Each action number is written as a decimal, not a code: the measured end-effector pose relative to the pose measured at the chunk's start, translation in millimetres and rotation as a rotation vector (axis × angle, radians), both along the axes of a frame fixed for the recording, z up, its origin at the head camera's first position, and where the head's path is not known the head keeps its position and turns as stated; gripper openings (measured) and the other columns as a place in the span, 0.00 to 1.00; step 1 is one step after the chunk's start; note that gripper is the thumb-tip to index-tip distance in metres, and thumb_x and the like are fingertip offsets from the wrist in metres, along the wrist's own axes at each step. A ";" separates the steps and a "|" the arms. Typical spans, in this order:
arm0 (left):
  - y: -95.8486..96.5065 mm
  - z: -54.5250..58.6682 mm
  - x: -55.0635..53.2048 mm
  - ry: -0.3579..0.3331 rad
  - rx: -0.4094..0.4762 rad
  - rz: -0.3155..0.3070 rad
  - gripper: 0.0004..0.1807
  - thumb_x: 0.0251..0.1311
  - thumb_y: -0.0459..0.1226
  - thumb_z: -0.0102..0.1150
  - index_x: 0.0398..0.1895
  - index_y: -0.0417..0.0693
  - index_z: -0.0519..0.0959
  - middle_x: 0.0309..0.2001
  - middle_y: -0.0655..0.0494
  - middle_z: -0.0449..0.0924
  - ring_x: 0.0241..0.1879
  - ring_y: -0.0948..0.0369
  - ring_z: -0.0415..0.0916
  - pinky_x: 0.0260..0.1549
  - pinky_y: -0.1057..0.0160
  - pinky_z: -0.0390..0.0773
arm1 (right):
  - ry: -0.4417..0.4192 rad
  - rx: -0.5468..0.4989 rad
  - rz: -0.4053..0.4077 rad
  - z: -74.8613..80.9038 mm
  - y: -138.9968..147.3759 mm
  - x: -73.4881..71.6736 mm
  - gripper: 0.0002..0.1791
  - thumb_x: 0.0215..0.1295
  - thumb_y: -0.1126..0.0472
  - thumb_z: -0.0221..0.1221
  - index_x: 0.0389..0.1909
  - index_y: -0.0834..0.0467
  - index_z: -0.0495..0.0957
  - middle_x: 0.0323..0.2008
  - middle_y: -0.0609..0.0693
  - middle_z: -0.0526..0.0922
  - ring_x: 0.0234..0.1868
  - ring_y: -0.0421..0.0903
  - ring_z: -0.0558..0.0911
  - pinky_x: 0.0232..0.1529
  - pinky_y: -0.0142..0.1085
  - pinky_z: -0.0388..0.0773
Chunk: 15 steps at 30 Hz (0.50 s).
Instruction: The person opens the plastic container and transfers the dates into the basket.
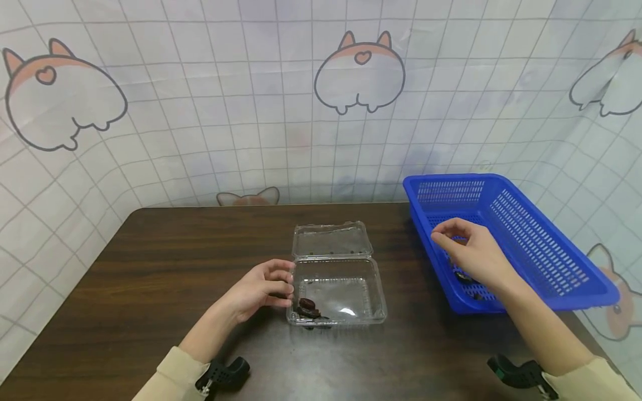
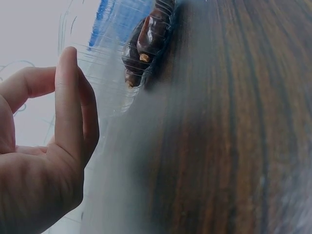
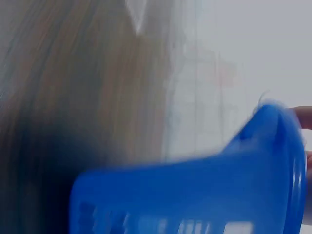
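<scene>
A clear plastic clamshell box (image 1: pixel 341 289) stands with its lid (image 1: pixel 332 240) folded back. Several dark brown, wrinkled dates (image 1: pixel 307 312) lie in its near left corner; in the left wrist view, tan stem ends show on the dates (image 2: pixel 151 36) through the clear wall. My left hand (image 1: pixel 261 292) rests its loosely bent fingers at the box's left side. Over the near left part of a blue plastic basket (image 1: pixel 541 245) is my right hand (image 1: pixel 473 250), thumb and index tips close together; I cannot tell if anything is between them. Dark pieces (image 1: pixel 463 277) lie in the basket beneath it.
The dark wooden table (image 1: pixel 200 239) runs back to a wall covering (image 1: pixel 281 128) with a tile grid and cartoon corgis. A strip of table separates the box from the basket, whose raised sides stand at the table's right. Black straps with cameras (image 1: pixel 228 374) are on both wrists.
</scene>
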<state>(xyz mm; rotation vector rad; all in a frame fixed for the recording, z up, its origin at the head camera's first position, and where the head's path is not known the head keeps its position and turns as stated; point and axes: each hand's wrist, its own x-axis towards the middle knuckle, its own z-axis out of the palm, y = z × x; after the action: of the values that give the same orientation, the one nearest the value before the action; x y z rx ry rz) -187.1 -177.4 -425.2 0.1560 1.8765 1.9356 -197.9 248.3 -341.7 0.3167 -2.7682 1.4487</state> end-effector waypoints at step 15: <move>1.9 -1.0 -1.2 0.005 0.009 -0.002 0.30 0.67 0.25 0.58 0.70 0.30 0.61 0.47 0.43 0.73 0.39 0.54 0.78 0.43 0.54 0.87 | -0.065 -0.002 0.364 -17.3 -97.7 5.3 0.10 0.74 0.56 0.62 0.49 0.55 0.82 0.38 0.52 0.84 0.26 0.48 0.79 0.25 0.37 0.78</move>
<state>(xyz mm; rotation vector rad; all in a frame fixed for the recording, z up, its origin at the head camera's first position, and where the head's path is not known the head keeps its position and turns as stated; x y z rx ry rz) -188.3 -175.5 -426.2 0.1658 1.8707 1.9440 -192.5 150.7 -359.0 0.8250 -2.8709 1.5493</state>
